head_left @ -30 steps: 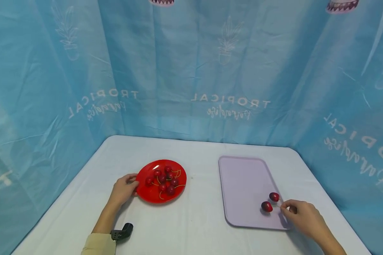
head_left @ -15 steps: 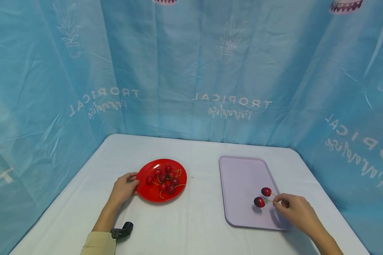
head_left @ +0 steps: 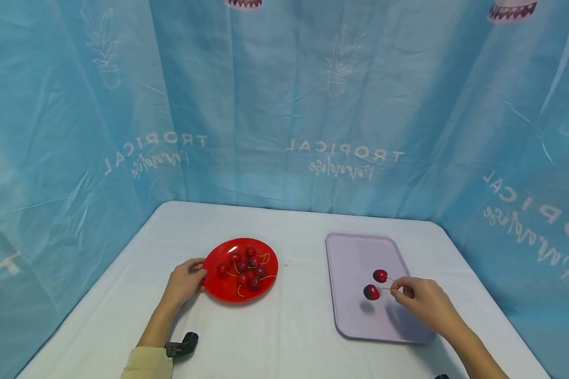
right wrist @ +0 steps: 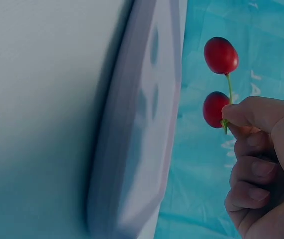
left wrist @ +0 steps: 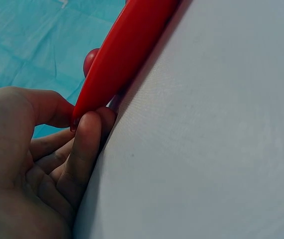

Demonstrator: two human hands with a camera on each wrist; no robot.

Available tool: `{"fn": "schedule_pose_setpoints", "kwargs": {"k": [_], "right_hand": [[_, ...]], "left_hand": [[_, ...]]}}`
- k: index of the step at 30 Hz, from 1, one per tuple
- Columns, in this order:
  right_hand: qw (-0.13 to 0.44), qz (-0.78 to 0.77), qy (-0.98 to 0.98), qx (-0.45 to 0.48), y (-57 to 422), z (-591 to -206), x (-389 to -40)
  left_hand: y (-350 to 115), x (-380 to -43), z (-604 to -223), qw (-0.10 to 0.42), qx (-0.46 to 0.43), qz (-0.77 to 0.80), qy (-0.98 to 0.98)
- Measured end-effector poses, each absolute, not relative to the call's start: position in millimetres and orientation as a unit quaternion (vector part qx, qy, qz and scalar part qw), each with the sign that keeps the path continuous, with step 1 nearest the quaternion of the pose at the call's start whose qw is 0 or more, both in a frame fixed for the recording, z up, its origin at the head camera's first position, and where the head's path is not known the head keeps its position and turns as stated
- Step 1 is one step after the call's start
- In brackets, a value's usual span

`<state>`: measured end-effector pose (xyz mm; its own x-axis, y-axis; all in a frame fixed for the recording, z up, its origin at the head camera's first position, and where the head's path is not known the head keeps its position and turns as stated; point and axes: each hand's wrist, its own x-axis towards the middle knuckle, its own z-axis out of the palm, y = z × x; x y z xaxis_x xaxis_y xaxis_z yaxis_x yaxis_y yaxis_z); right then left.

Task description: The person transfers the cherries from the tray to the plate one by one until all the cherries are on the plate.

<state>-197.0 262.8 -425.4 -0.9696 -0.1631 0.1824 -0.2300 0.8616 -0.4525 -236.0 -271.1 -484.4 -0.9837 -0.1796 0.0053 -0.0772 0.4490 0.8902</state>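
Observation:
My left hand (head_left: 184, 284) pinches the left rim of a red plate (head_left: 225, 288), thumb on top and fingers beneath, as the left wrist view shows. Several dark red cherries (head_left: 242, 266) with green stems lie in that plate. On the right, my right hand (head_left: 422, 300) pinches the green stems of a pair of cherries (right wrist: 220, 56) between thumb and index finger. The two fruits hang clear above a pale purple tray (head_left: 355, 252), and their shadows fall on its surface.
A white-covered table (head_left: 294, 316) carries plate and tray, which stand apart with bare cloth between them. Blue curtains (head_left: 275, 105) with printed lettering enclose the table at the back and both sides. A black strap device (head_left: 182, 345) sits on the left wrist.
My right hand has moved left and slightly away from me, carrying the pair of cherries from the tray's right edge toward its middle. The left hand and plate stay put.

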Motion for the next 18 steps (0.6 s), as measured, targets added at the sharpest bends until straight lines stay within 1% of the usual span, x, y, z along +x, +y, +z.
{"fn": "schedule_pose_setpoints", "kwargs": {"k": [6, 11, 18], "right_hand": [[0.076, 0.258, -0.957, 0.112, 255, -428, -207], [0.081, 0.261, -0.954, 0.124, 243, -432, -214], [0.104, 0.260, -0.947, 0.158, 227, -429, -223]], "left_hand": [[-264, -232, -475, 0.057, 0.073, -0.517, -0.851], [-265, -235, -481, 0.059, 0.073, -0.518, -0.850], [-267, -237, -482, 0.058, 0.075, -0.526, -0.845]]}}
